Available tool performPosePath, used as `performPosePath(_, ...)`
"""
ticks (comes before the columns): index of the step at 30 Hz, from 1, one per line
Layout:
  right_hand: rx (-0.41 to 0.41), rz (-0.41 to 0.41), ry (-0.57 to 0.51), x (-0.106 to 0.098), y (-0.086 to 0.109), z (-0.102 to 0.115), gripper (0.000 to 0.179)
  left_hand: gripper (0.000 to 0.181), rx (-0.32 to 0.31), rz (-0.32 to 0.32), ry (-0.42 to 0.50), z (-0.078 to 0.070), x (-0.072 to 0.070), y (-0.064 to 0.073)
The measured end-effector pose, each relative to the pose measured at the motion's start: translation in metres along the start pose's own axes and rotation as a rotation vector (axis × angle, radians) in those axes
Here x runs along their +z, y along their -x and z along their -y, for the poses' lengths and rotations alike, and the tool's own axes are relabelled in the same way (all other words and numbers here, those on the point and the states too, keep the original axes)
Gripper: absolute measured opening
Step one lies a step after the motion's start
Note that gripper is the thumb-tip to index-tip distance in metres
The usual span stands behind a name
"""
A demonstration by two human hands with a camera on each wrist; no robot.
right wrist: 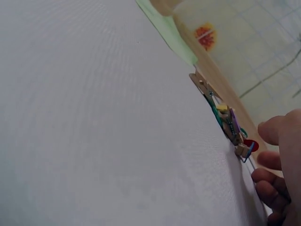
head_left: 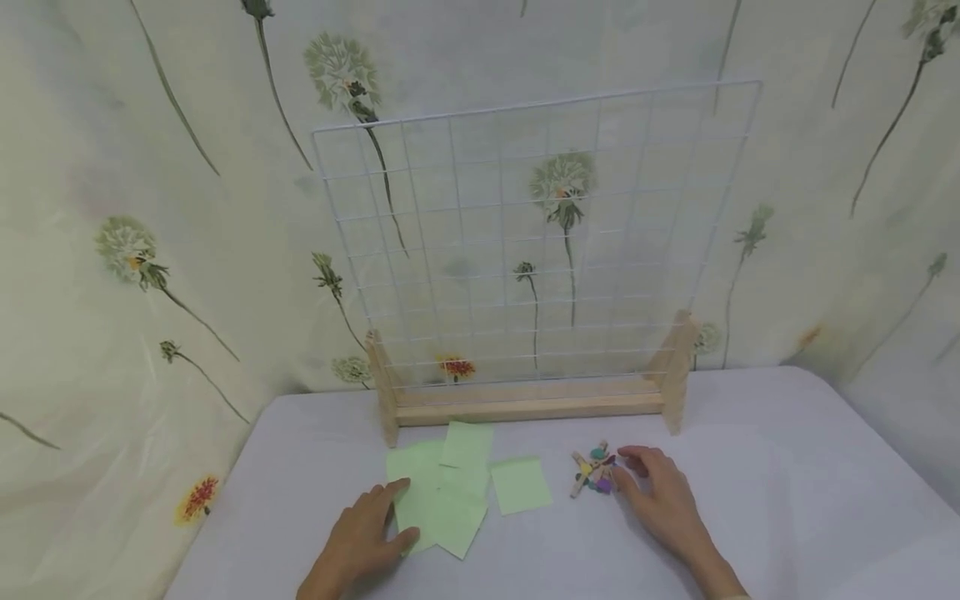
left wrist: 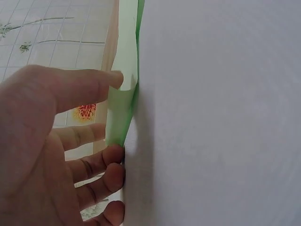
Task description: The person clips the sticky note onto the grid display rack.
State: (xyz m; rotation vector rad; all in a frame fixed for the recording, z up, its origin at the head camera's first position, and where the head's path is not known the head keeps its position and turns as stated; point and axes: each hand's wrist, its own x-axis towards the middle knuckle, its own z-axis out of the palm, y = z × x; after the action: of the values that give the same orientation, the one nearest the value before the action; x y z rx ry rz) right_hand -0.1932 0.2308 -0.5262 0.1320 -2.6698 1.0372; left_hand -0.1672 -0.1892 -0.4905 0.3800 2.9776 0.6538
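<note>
Pale green sticky notes (head_left: 420,500) lie overlapping on the white table, left of the middle. My left hand (head_left: 362,531) rests at their left edge, thumb and fingers spread apart. In the left wrist view its thumb touches the top of the green paper (left wrist: 121,110). One separate green note (head_left: 521,486) lies just right of the others. Small wooden clothespins (head_left: 585,469) with coloured decorations form a little pile further right. Beside that pile is my right hand (head_left: 663,500), its thumb and index fingertips right at the pile's edge, loosely bent with a gap between them.
A white wire grid panel (head_left: 525,107) stands upright behind the notes and clothespins, in a wooden stand (head_left: 528,409). White cloth covers the table (head_left: 787,467). A curtain (head_left: 247,275) printed with dandelions hangs behind and at the sides.
</note>
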Motion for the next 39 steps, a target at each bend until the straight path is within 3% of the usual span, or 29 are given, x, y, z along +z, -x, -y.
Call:
performPosePath(9, 0.038, -0.029, 0.040, 0.002, -0.003, 0.001, 0.036, 0.055, 0.050, -0.083, 0.027, 0.001, 0.003, -0.001)
performPosePath(15, 0.026, -0.050, 0.052, 0.004, -0.004, 0.002, 0.032, 0.063, 0.025, -0.112, 0.069, 0.003, 0.004, -0.001)
performPosePath(21, 0.031, -0.051, 0.050, 0.005, -0.003, 0.000, 0.034, 0.056, 0.002, -0.144, 0.122, 0.004, 0.004, -0.003)
performPosePath(32, 0.018, -0.077, 0.055, 0.004, -0.005, 0.000, 0.034, 0.046, 0.022, -0.380, 0.210, 0.008, -0.001, -0.016)
performPosePath(35, 0.029, -0.069, 0.053, 0.003, -0.005, 0.001, 0.034, 0.043, 0.019, -0.405, 0.235, 0.007, -0.005, -0.021)
performPosePath(39, 0.042, -0.057, 0.042, 0.003, -0.003, 0.002, 0.034, 0.043, 0.040, -0.392, 0.301, 0.003, -0.013, -0.031)
